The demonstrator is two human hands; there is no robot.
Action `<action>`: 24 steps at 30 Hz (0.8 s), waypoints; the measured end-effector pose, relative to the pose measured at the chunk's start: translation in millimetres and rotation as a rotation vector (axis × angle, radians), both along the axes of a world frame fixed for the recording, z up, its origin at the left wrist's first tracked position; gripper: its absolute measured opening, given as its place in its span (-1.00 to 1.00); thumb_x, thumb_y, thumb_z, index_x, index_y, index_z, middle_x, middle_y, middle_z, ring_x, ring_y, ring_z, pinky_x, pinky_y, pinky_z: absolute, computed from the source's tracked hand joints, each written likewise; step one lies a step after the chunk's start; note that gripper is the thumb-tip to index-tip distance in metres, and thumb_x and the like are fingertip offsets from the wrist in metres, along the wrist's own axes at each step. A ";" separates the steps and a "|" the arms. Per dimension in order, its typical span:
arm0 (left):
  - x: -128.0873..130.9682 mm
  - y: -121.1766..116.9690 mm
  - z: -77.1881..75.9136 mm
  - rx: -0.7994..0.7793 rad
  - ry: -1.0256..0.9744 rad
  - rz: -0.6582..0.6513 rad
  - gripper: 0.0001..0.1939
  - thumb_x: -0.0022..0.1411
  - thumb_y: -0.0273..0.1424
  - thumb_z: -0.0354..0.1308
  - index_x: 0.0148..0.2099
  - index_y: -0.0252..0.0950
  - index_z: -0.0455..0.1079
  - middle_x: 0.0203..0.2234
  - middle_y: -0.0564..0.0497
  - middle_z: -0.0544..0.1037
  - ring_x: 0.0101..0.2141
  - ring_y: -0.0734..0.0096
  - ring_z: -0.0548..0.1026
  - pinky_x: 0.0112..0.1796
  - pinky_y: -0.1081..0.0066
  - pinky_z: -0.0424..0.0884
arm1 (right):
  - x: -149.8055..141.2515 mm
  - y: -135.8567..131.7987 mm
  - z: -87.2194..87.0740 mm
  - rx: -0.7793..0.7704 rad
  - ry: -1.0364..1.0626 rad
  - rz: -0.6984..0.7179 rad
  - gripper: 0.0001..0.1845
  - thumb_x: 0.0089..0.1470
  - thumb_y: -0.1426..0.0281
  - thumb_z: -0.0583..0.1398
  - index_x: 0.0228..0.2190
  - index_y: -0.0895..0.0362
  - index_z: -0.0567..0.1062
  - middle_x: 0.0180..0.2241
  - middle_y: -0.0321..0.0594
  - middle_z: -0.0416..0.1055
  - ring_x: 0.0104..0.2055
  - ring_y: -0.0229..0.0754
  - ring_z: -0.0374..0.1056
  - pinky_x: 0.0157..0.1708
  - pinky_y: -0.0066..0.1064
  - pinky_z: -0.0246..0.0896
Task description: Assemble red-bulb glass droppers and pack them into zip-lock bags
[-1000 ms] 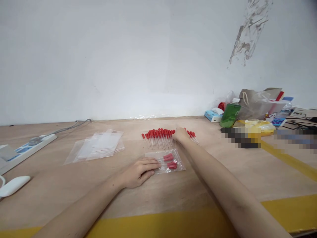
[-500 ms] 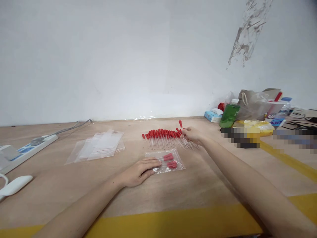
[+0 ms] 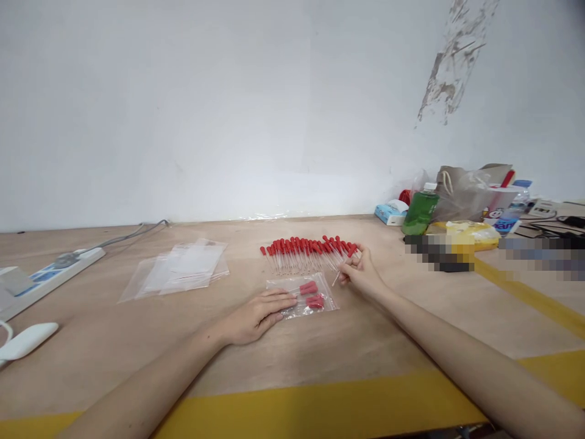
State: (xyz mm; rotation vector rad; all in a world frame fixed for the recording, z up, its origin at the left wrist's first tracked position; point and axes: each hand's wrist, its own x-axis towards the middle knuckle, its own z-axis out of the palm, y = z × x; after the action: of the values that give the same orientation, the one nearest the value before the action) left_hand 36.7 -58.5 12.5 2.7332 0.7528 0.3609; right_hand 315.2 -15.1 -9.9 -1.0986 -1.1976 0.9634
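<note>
My left hand lies flat, fingers stretched out, on the left part of a clear zip bag. Inside that bag are a few droppers with red bulbs. Beyond it stretches a row of loose droppers, red bulbs toward the wall and clear tubes toward me. At the row's right end my right hand is closed on a single dropper, held slanted with its red bulb up and its tip pointing down toward the bag's right edge.
Flat clear bags lie in a loose stack to the left. Farther left are a power strip with a cable and a white device. At the right stand a tissue pack, a green bottle and a yellow packet.
My right hand has drawn back toward me from the row, with a dropper now slanted in its fingers. The left hand stays on the zip bag.
</note>
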 end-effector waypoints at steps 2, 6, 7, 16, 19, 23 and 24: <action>0.3 -0.3 0.5 -0.007 -0.010 0.000 -0.60 0.29 -0.36 -0.17 0.17 -0.10 0.06 0.09 0.08 0.22 0.11 0.34 0.10 0.08 0.22 0.08 | -2.8 -1.4 -4.0 0.044 0.033 -0.021 -0.30 -0.24 0.39 0.19 -0.12 0.00 -0.09 -0.54 -0.52 0.20 -0.65 -0.33 0.28 -0.63 -0.46 0.29; 0.6 -0.2 0.5 -0.021 -0.024 0.001 -0.60 0.29 -0.37 -0.16 0.17 -0.09 0.06 0.09 0.08 0.23 0.10 0.35 0.11 0.08 0.22 0.09 | -9.4 -3.4 -7.1 0.049 0.056 -0.014 -0.43 -0.20 0.34 0.17 -0.21 0.01 -0.06 -0.54 -0.51 0.21 -0.65 -0.34 0.28 -0.62 -0.45 0.31; 0.6 -0.1 0.3 -0.021 -0.026 0.000 -0.60 0.29 -0.37 -0.16 0.17 -0.09 0.06 0.09 0.08 0.23 0.10 0.35 0.11 0.08 0.22 0.09 | -10.9 -4.2 -7.5 0.028 0.062 -0.007 -0.45 -0.18 0.33 0.17 -0.22 0.02 -0.06 -0.55 -0.51 0.21 -0.66 -0.34 0.28 -0.62 -0.45 0.30; 0.4 -0.9 1.8 -0.013 -0.040 -0.010 -0.60 0.29 -0.37 -0.15 0.17 -0.10 0.08 0.10 0.08 0.22 0.11 0.34 0.11 0.08 0.22 0.08 | -17.1 -11.7 -5.3 -0.047 0.158 0.012 -0.48 -0.17 0.34 0.19 -0.26 0.03 -0.05 -0.58 -0.51 0.24 -0.63 -0.31 0.33 -0.58 -0.43 0.34; 0.9 -0.9 2.3 -0.011 -0.032 -0.015 -0.60 0.29 -0.38 -0.15 0.17 -0.10 0.07 0.10 0.08 0.22 0.11 0.36 0.12 0.09 0.22 0.07 | -18.7 -14.0 -3.8 -0.113 0.204 0.054 -0.54 -0.14 0.38 0.17 -0.28 0.03 -0.03 -0.59 -0.49 0.26 -0.59 -0.27 0.37 -0.54 -0.40 0.35; 1.2 -0.6 1.3 0.007 -0.025 -0.020 -0.60 0.29 -0.39 -0.16 0.17 -0.10 0.07 0.12 0.07 0.18 0.11 0.38 0.13 0.09 0.23 0.06 | -20.0 -14.6 -2.3 -0.155 0.287 0.059 -0.61 -0.10 0.43 0.14 -0.33 0.02 -0.02 -0.61 -0.47 0.29 -0.59 -0.26 0.38 -0.50 -0.37 0.36; 1.1 -0.6 0.9 0.009 -0.028 -0.017 -0.61 0.29 -0.39 -0.16 0.16 -0.10 0.08 0.12 0.07 0.17 0.11 0.38 0.13 0.09 0.23 0.06 | -19.9 -14.9 -1.6 -0.160 0.309 0.052 -0.62 -0.09 0.44 0.13 -0.34 0.03 -0.02 -0.61 -0.46 0.30 -0.59 -0.27 0.38 -0.48 -0.35 0.36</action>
State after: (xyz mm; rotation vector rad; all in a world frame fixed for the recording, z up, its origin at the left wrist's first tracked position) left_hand 37.8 -59.0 13.4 2.7354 0.7219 0.3989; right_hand 295.3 -30.0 -11.4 -1.0022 -0.9128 1.2370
